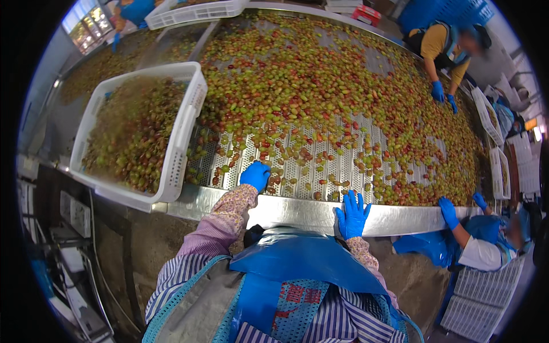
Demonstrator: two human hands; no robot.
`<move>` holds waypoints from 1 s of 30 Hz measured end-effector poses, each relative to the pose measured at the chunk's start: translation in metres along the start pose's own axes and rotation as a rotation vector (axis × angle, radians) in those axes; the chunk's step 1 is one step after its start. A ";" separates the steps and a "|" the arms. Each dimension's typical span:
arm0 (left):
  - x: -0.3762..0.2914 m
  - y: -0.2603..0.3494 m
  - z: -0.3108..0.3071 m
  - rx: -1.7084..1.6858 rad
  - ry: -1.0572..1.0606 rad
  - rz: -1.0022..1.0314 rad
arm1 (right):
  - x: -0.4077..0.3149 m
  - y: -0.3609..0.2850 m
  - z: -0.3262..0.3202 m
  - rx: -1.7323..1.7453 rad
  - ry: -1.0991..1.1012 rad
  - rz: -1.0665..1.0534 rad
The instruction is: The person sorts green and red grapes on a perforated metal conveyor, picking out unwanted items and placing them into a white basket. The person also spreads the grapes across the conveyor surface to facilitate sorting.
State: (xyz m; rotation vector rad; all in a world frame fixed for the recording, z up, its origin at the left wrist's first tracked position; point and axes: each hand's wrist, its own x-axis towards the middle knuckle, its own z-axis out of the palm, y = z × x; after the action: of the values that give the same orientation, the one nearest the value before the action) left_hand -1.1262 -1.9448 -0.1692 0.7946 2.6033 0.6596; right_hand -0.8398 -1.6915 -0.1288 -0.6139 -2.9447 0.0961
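Observation:
Many green and red grapes [300, 85] lie spread over a perforated metal conveyor belt [244, 158]. My left hand [256, 175], in a blue glove, is over the belt's near edge with its fingers bent down beside a few grapes; whether anything is inside them is hidden. My right hand [353, 214], gloved in blue too, rests flat with fingers spread on the metal rim [296, 214] and holds nothing. Left of my left hand, a white plastic crate [182, 128] full of grapes stands at the belt's edge.
A co-worker's gloved hands [437, 91] are over the grapes at the far right. Another co-worker's hand [448, 212] is at the near rim, right of mine. A second white crate [197, 13] stands at the far left edge; stacked white crates [476, 296] are at the lower right.

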 end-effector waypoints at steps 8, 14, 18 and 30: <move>0.139 0.059 -0.009 0.070 0.222 0.308 | 0.010 -0.023 0.000 0.023 -0.016 0.081; 0.225 0.091 0.023 0.222 0.085 0.230 | 0.016 -0.034 -0.003 0.145 0.007 0.116; 0.221 0.079 0.030 0.370 0.143 0.304 | 0.021 -0.042 -0.007 0.133 -0.093 0.126; 0.254 0.110 0.021 0.329 0.078 0.520 | 0.095 -0.017 -0.001 0.638 -0.052 -0.099</move>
State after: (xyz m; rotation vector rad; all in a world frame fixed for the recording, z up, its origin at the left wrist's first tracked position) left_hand -1.2689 -1.7068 -0.1759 1.6094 2.6175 0.3937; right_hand -0.9323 -1.6694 -0.1155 -0.3658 -2.7356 0.9986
